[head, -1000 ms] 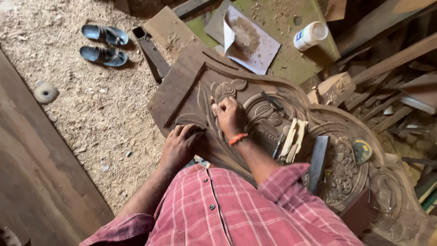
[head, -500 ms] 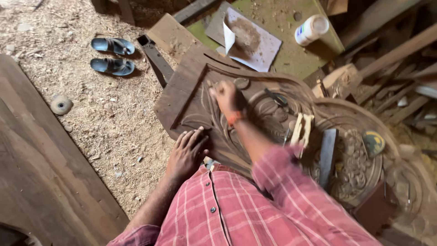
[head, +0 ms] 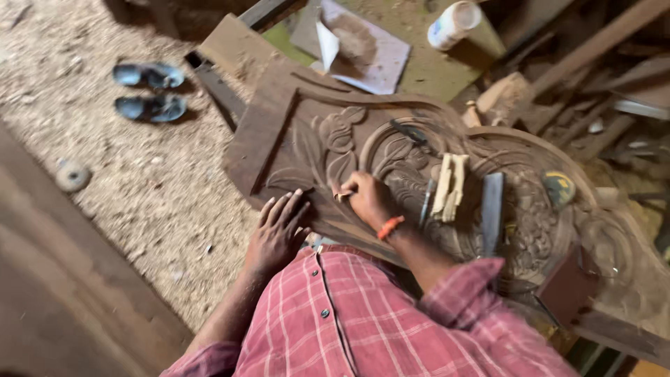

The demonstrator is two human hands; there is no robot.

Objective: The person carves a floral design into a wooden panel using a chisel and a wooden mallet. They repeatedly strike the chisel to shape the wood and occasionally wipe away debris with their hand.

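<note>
A dark carved wooden panel [head: 293, 132] with leaf and scroll reliefs lies before me. My left hand [head: 279, 227] rests flat on its near edge, fingers spread and holding nothing. Just to its right, my right hand [head: 368, 200], with an orange band at the wrist, is closed on a small pale piece [head: 342, 195], perhaps sandpaper, and presses it to the carving. What the piece is cannot be told for sure.
Pale wooden sticks [head: 450, 185], a thin tool [head: 426, 200] and a dark flat bar [head: 492, 213] lie on the panel. A white bottle [head: 453, 24] and paper sheet [head: 377, 59] sit beyond. Blue sandals [head: 150, 91] and a round disc [head: 72, 174] lie on sawdust at left.
My right hand has drawn back from the far part of the carving to a spot close beside my left hand. The left hand stays on the panel's near edge.
</note>
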